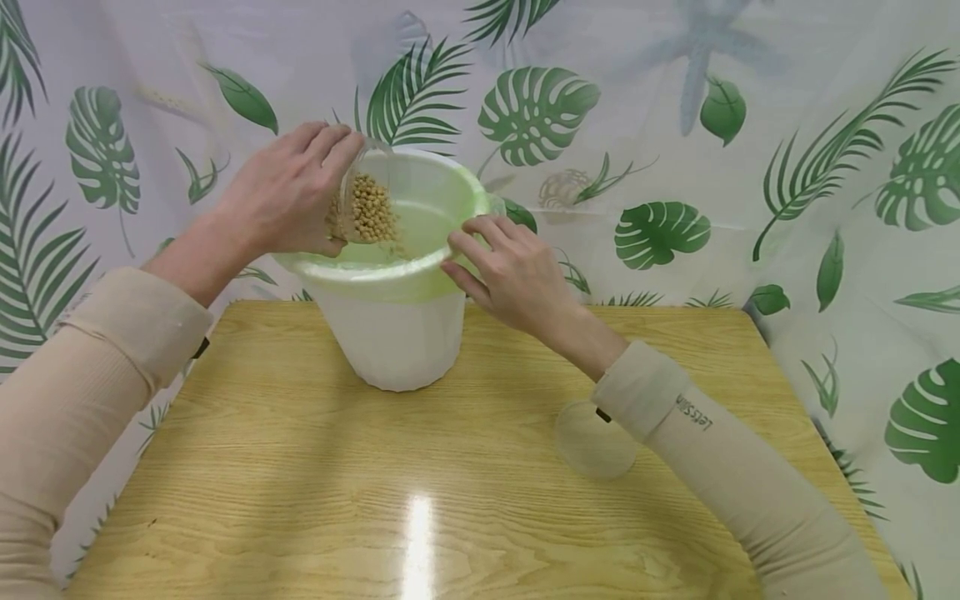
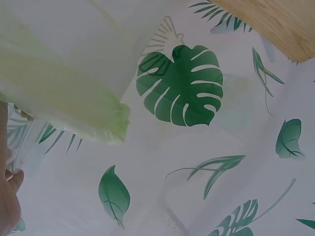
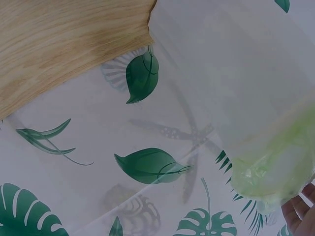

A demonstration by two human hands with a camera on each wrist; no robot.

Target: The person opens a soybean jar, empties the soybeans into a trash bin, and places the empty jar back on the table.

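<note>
A white bin (image 1: 397,342) stands on the table, lined with a thin pale-green plastic bag (image 1: 352,275) folded over its rim. My left hand (image 1: 296,187) grips a clear jar (image 1: 348,204) tilted over the bin's mouth. Tan soybeans (image 1: 372,208) lie inside the jar, and some are at its lower lip over the bag. At the right side of the rim my right hand (image 1: 506,267) holds the bag-covered edge between fingers and thumb. Only fingers of the left hand (image 2: 12,196) and right hand (image 3: 300,211) show in the wrist views.
A translucent round lid (image 1: 596,442) lies on the wooden table (image 1: 322,492), beside the right sleeve. Behind the table hangs a white sheet (image 1: 637,158) printed with green leaves, close to the bin's back.
</note>
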